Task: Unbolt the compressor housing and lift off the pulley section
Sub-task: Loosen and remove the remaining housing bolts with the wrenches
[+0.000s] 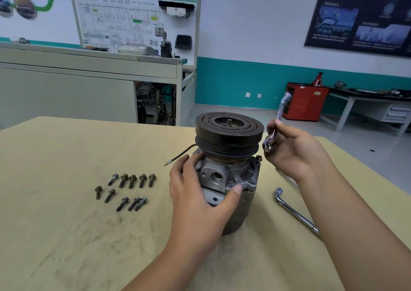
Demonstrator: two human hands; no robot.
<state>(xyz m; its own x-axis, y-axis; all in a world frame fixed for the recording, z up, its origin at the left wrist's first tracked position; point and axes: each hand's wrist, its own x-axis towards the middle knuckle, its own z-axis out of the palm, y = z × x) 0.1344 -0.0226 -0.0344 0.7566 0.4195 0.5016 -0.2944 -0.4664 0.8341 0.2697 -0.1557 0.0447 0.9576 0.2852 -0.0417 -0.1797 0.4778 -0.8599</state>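
A grey metal compressor (224, 177) stands upright on the tan table, with a dark grooved pulley (229, 132) on top. My left hand (195, 192) grips the housing from the front, thumb on its lower right flange and fingers round its left side. My right hand (293, 150) holds a shiny ring wrench (277, 121) lifted in the air to the right of the pulley, its ring end near my palm. One bolt (258, 157) still sits in the housing's right corner. Several removed bolts (126, 189) lie in rows to the left.
A chrome L-shaped socket wrench (293, 211) lies on the table under my right forearm. A brown wire (180, 155) sticks out left of the compressor. The table's far edge (111, 121) runs behind it; a grey cabinet and a red tool cabinet stand beyond.
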